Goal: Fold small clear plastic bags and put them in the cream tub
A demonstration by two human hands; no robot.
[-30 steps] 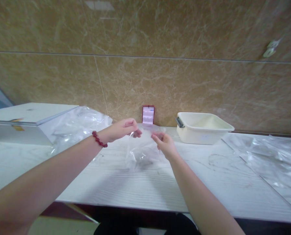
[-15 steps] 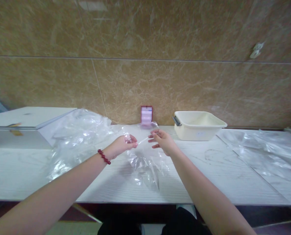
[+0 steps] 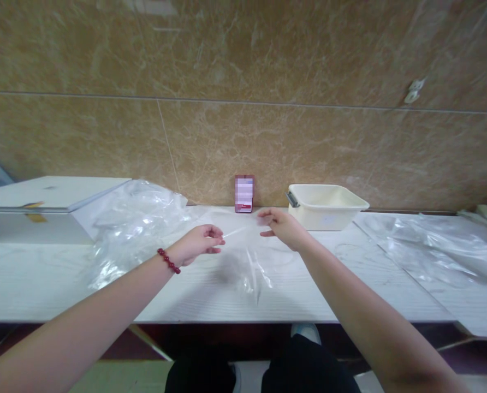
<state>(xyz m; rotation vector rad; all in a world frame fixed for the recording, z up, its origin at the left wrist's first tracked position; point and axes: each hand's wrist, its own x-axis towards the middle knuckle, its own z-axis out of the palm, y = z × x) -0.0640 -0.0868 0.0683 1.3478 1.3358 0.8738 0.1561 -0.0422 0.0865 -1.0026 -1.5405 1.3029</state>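
A clear plastic bag (image 3: 254, 275) hangs between my two hands above the white table, its lower part crumpled and shiny. My left hand (image 3: 198, 244), wearing a red bead bracelet (image 3: 168, 261), pinches the left side of the bag's upper edge. From those fingertips a thin whitish line (image 3: 236, 233) runs along the film toward the right. At the bag's opposite side is my right hand (image 3: 285, 226), its fingers curled around the film and somewhat blurred. Nothing can be made out inside the bag.
A pile of clear plastic bags (image 3: 139, 218) lies left, beside a white box (image 3: 34, 226). A phone (image 3: 244, 195) leans against the marble wall. Right of it stands a cream plastic bin (image 3: 329, 215) with a grey handle. More clear plastic (image 3: 435, 254) covers the far right.
My hands have drawn slightly farther apart, stretching the bag's upper edge. The film no longer covers the phone's lower part. The view has shifted a little.
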